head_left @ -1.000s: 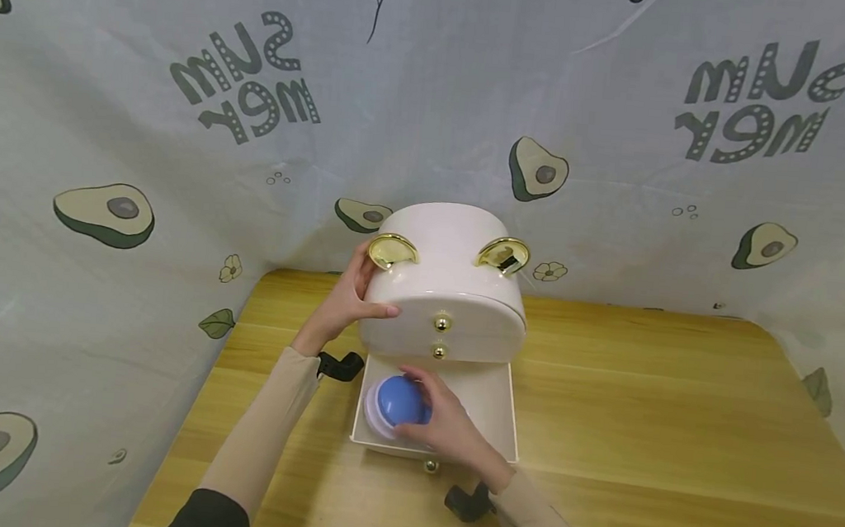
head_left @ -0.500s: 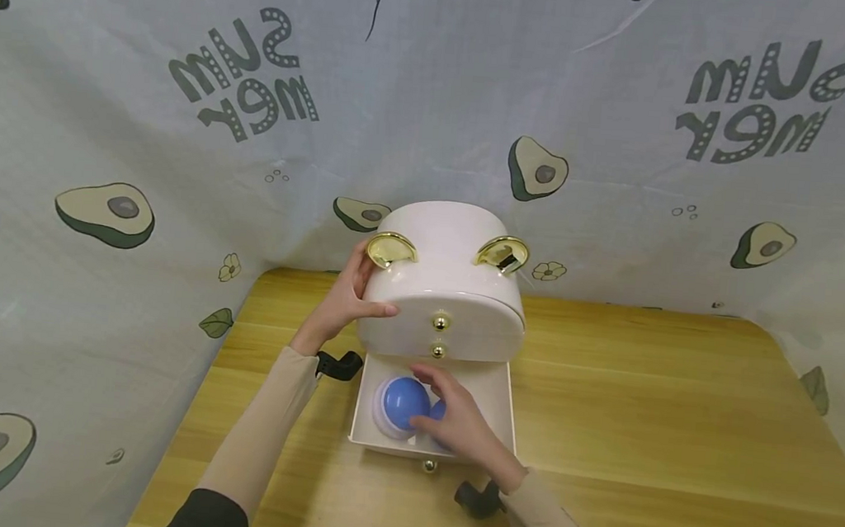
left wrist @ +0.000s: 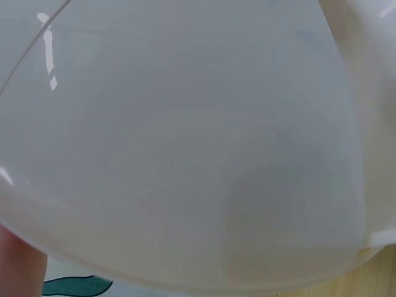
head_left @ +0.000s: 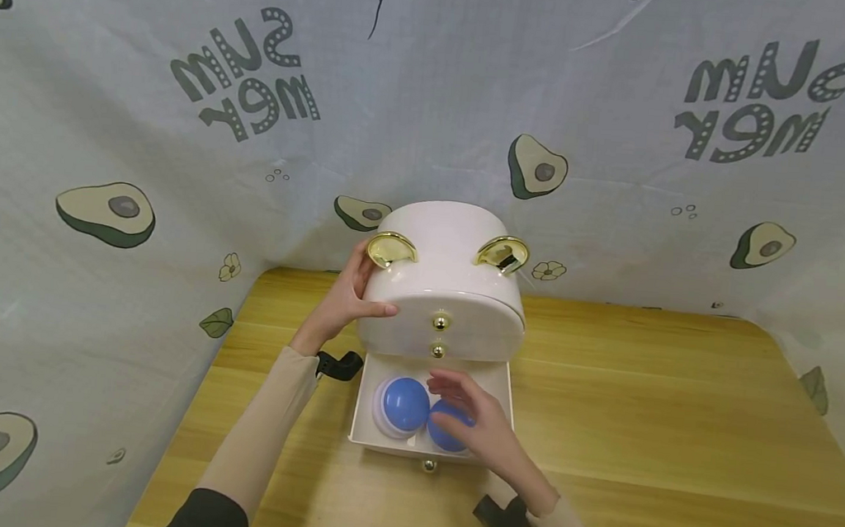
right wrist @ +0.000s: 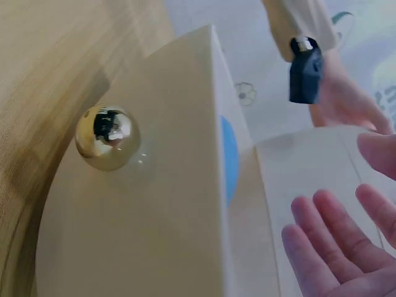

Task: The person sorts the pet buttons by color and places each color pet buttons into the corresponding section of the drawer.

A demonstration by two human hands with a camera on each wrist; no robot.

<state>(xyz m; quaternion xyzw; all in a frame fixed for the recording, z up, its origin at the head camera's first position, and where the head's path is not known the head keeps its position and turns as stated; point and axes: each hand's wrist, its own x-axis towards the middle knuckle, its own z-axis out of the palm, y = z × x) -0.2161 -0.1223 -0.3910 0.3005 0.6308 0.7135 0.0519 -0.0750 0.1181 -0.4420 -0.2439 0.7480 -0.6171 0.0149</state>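
A white drawer box (head_left: 441, 261) with two gold ears stands on the table, its lower drawer (head_left: 497, 379) pulled out. My left hand (head_left: 341, 300) grips the box's left side, thumb lying across the front; its fingertips are hidden behind. Inside the drawer sit two round items side by side: a blue dome with a pale lilac rim (head_left: 406, 404), and a second blue dome (head_left: 442, 439) partly covered by my right hand (head_left: 483, 424). That hand hovers over the drawer's right half, fingers loosely bent, nothing held. In the right wrist view its fingers (right wrist: 334, 241) are apart, beyond the drawer front.
A gold knob (right wrist: 108, 137) sticks out from the drawer front. Two more gold knobs (head_left: 441, 322) mark the upper front. Behind the wooden table (head_left: 649, 414) hangs a pale cloth (head_left: 436, 91) printed with avocados. Black camera mounts (head_left: 503, 515) sit at both wrists.
My right hand has let go of the left blue dome and moved right, uncovering it and part of the second dome. The left dome shifted slightly right. My left hand stays put.
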